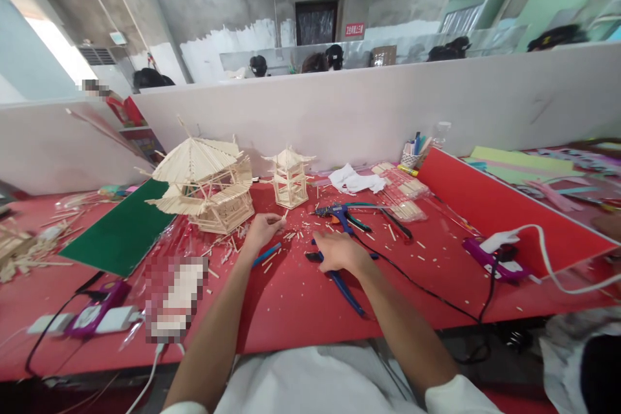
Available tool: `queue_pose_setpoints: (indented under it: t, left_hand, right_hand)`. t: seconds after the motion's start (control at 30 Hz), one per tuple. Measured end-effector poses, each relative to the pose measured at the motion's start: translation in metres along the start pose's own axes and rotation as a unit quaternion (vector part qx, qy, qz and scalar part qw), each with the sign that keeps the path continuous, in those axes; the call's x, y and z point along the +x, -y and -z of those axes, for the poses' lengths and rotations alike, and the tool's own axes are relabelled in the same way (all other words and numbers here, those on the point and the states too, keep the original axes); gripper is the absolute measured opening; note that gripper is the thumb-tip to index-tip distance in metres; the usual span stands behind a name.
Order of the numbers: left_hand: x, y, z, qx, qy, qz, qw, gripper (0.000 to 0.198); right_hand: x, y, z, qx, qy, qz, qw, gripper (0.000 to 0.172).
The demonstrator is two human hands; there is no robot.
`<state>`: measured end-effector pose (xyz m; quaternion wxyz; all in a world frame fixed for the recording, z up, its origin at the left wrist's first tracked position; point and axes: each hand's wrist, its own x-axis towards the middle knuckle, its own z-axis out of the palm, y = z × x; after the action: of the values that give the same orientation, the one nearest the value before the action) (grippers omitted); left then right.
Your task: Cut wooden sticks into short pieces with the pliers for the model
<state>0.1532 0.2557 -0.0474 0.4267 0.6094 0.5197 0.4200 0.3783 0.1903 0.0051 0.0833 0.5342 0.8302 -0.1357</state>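
Note:
My left hand (263, 233) is closed in a pinch on a small wooden stick (284, 215), in front of the small pagoda model (290, 181). My right hand (336, 251) reaches over blue-handled cutters (347, 292), its fingers apart; part of the cutters is hidden beneath it. Just beyond lies a blue glue gun (342, 213) with a black cord. A larger pavilion model (206, 184), built of thin sticks, stands to the left. Between my hands are loose stick offcuts (294, 235), and a blue pen-like stick (266, 254) rests by my left wrist.
Bundled sticks in plastic (407, 197) and a white cloth (356, 179) lie at the back. A green board (123, 229) leans left, a red board (509, 213) right. Purple power strips (499, 260) with cables sit on the red table (291, 323). A white partition (369, 100) closes the back.

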Motion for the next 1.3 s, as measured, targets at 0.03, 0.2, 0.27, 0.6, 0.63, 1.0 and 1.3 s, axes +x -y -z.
queue_pose_setpoints:
  t: [0.03, 0.2, 0.27, 0.6, 0.63, 1.0, 1.3]
  left_hand:
    - [0.0, -0.001, 0.0, -0.003, -0.002, 0.003, 1.0, 0.039]
    - [-0.001, -0.006, 0.002, -0.022, -0.002, 0.001, 1.0, 0.043]
    - [0.0, -0.006, 0.001, -0.028, 0.001, 0.0, 1.0, 0.044]
    - [-0.001, -0.007, -0.001, -0.03, 0.008, 0.005, 0.999, 0.044]
    - [0.0, -0.006, -0.001, -0.026, 0.008, 0.001, 1.0, 0.043]
    - [-0.001, -0.009, 0.001, -0.043, -0.003, 0.005, 0.999, 0.051]
    - [-0.001, -0.009, 0.005, -0.072, -0.016, 0.024, 0.997, 0.053]
  right_hand:
    - [0.0, -0.002, 0.002, 0.007, -0.01, 0.003, 1.0, 0.072]
    - [0.004, -0.02, 0.011, 0.173, -0.165, 0.066, 0.969, 0.058]
    - [0.01, -0.029, 0.013, 0.296, -0.255, 0.098, 0.915, 0.053]
    - [0.041, -0.036, 0.012, 0.487, -0.336, 0.107, 0.799, 0.046]
    - [0.043, -0.034, 0.01, 0.476, -0.328, 0.088, 0.811, 0.044]
    - [0.065, -0.019, -0.015, 0.493, -0.202, 0.066, 0.844, 0.045]
    - [0.033, -0.008, 0.0, 0.261, -0.222, 0.047, 0.938, 0.044]
